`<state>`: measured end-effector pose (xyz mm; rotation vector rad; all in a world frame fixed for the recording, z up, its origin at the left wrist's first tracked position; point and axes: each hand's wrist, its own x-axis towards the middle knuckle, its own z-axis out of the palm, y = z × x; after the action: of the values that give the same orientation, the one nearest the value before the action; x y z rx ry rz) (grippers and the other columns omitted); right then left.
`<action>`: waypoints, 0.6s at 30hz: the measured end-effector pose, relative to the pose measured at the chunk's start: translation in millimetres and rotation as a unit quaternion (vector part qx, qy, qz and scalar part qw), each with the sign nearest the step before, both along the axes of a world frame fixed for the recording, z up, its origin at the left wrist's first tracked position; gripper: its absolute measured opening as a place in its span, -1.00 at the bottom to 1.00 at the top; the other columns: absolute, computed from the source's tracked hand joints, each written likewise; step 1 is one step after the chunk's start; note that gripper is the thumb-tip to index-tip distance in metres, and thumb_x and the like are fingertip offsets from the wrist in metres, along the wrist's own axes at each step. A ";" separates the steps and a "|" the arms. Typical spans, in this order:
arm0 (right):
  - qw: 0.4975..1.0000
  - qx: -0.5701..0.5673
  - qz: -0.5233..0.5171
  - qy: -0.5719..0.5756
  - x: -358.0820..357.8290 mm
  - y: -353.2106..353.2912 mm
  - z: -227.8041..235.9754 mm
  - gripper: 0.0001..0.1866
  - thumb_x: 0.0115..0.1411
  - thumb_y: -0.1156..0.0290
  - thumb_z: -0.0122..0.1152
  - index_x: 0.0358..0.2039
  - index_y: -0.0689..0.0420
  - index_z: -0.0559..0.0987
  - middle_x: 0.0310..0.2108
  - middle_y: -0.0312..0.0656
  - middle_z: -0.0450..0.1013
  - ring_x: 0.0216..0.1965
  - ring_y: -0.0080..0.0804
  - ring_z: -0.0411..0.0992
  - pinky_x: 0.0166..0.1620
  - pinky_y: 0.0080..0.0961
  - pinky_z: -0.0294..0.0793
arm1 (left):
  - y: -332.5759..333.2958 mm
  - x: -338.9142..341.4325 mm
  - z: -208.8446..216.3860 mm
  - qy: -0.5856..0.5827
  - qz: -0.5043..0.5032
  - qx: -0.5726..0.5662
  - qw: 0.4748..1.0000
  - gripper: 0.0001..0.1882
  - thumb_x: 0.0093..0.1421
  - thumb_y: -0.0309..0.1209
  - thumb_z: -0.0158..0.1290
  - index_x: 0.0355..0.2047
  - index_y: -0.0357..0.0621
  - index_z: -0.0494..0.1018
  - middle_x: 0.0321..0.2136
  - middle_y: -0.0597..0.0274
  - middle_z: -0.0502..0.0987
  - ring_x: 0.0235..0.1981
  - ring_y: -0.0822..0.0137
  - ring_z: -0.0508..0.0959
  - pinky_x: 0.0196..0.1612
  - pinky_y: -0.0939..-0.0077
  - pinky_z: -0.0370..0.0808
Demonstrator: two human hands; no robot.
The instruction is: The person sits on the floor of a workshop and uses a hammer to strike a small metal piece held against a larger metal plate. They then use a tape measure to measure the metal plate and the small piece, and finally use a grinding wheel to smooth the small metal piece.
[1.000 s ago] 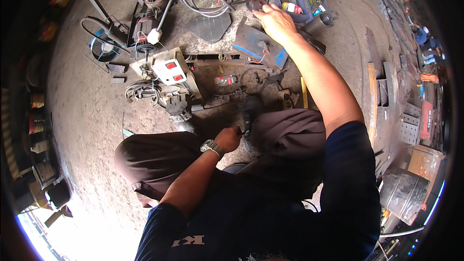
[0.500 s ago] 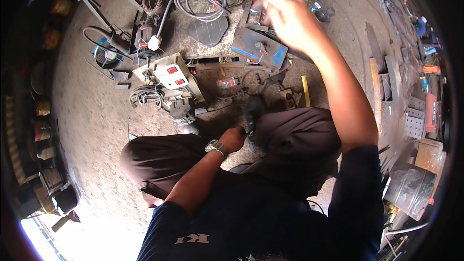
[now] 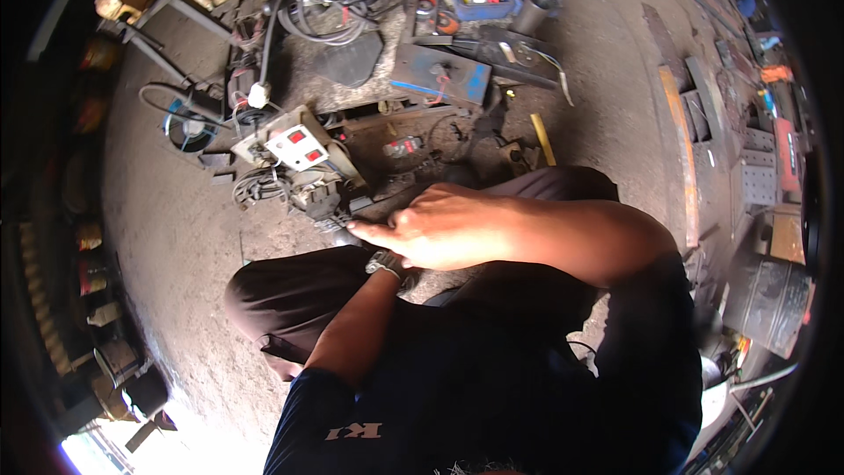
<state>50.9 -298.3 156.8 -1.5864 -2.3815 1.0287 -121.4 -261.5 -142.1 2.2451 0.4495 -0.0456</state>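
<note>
My right hand [image 3: 440, 227] reaches leftward across my lap with its index finger stretched out; I see nothing held in it. The fingertip appears near a grey metal block [image 3: 318, 196] on the floor, though I cannot tell whether they touch. Beneath the right hand lies my left hand, its fingers hidden; the wristwatch [image 3: 384, 264] on that wrist shows. Just beyond the block stands a machine's white switch panel [image 3: 299, 148] with two red switches, beside a coil of grey cable [image 3: 260, 186].
Ahead lie a dark metal plate [image 3: 350, 60], a blue-edged steel box [image 3: 440, 75] and tangled cables [image 3: 338, 13]. A blue tool tray [image 3: 483, 10] sits farther off. A yellow strip [image 3: 542, 139] rests beyond my right knee; metal bars and a long wooden strip [image 3: 679, 149] lie at right.
My right hand has swung down from the far workpieces to over my left wrist, covering the left hand. The view has shifted slightly, showing more of the tool tray.
</note>
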 end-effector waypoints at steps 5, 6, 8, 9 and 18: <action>0.998 0.055 -0.023 0.007 1.6 -2.6 -1.5 -0.02 0.24 0.23 0.32 0.51 0.14 -0.03 -0.35 -0.05 0.53 -0.34 -0.11 0.59 -0.18 -0.20 0.62 | -0.6 -1.1 15.1 0.010 0.012 0.059 0.998 -0.62 0.29 -0.35 0.04 0.10 -0.13 0.49 0.11 -0.12 0.49 0.18 -0.05 0.44 0.22 -0.01 0.36; 0.996 0.077 -0.033 0.011 1.7 -1.7 -1.9 0.01 0.23 0.22 0.33 0.52 0.13 -0.07 -0.32 -0.06 0.53 -0.35 -0.14 0.59 -0.17 -0.22 0.62 | -2.3 -1.2 17.3 0.012 0.014 0.068 0.997 -0.61 0.30 -0.35 0.04 0.11 -0.13 0.48 0.13 -0.12 0.48 0.20 -0.04 0.43 0.23 -0.01 0.36; 0.994 0.094 -0.063 0.006 5.1 -3.2 3.0 0.05 0.23 0.20 0.35 0.52 0.12 -0.12 -0.26 -0.07 0.51 -0.34 -0.18 0.58 -0.17 -0.25 0.64 | -6.3 0.9 20.8 0.018 0.020 0.077 0.997 -0.59 0.30 -0.35 0.04 0.14 -0.12 0.47 0.16 -0.10 0.46 0.23 -0.02 0.41 0.26 0.00 0.34; 0.992 0.102 -0.079 0.003 7.0 -4.8 6.2 0.07 0.22 0.19 0.36 0.53 0.11 -0.15 -0.22 -0.07 0.50 -0.33 -0.21 0.57 -0.16 -0.27 0.65 | -9.4 1.2 22.7 0.022 0.022 0.084 0.996 -0.58 0.31 -0.35 0.03 0.16 -0.11 0.47 0.18 -0.10 0.46 0.24 -0.01 0.40 0.27 0.00 0.33; 0.984 0.103 -0.146 -0.008 24.6 -4.1 15.7 0.10 0.25 0.23 0.35 0.51 0.23 -0.24 -0.29 -0.03 0.52 -0.35 -0.18 0.56 -0.16 -0.25 0.62 | -2.9 -0.1 1.8 -0.028 -0.092 0.011 0.995 -0.63 0.38 -0.36 -0.03 0.14 -0.14 0.49 0.10 -0.09 0.54 0.14 -0.04 0.50 0.22 0.11 0.40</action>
<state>75.5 -302.3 172.5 -1.7979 -2.0972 0.6931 -121.5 -264.4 -140.3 2.2977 0.2124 -0.0727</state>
